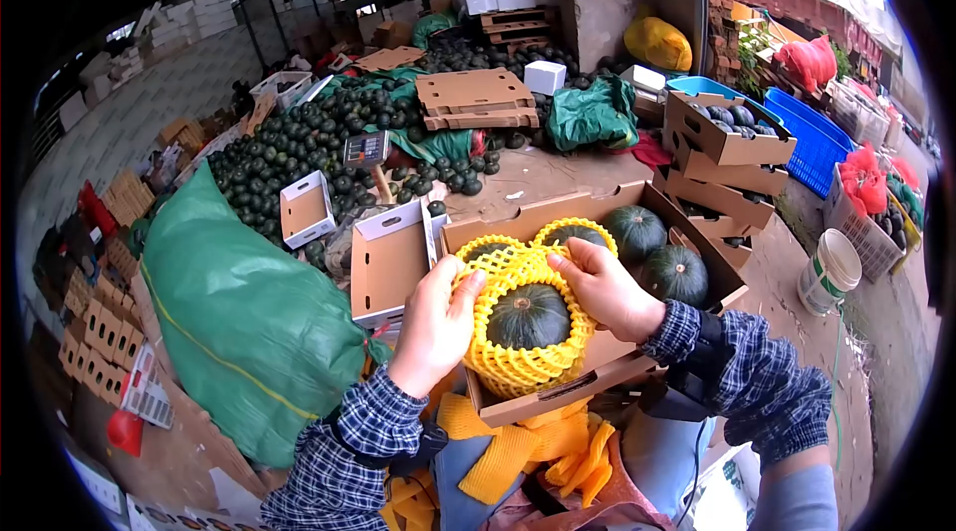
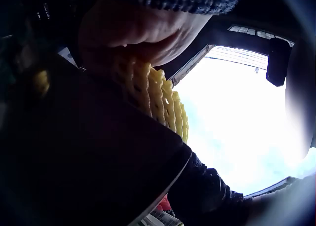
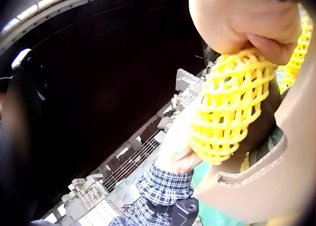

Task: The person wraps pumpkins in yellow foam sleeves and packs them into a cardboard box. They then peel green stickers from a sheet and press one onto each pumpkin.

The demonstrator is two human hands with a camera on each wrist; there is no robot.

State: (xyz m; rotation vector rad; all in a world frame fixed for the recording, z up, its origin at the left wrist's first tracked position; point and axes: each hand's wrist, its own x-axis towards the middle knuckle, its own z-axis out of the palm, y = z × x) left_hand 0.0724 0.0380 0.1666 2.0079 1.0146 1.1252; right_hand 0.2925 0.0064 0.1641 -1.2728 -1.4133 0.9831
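Observation:
A dark green squash [image 1: 528, 317] sits in a yellow foam net [image 1: 493, 362] near the front of an open cardboard box [image 1: 588, 382]. My left hand [image 1: 438, 317] pinches the net's edge on the left. Across from it, my right hand [image 1: 607, 290] pinches the far right part of the edge. The squash's top shows through the net's opening. Behind it in the box are two netted squashes [image 1: 573, 235], and two bare ones [image 1: 675, 275] lie to the right. In the right wrist view, the net [image 3: 229, 107] stretches below my right hand's fingers.
Loose yellow foam nets [image 1: 538, 441] lie on my lap. At left is a big green sack [image 1: 244, 312], with a squash pile [image 1: 289, 152] behind it. An empty box [image 1: 390, 267], a scale [image 1: 366, 149], stacked boxes [image 1: 722, 167] and a white bucket [image 1: 829, 272] stand around.

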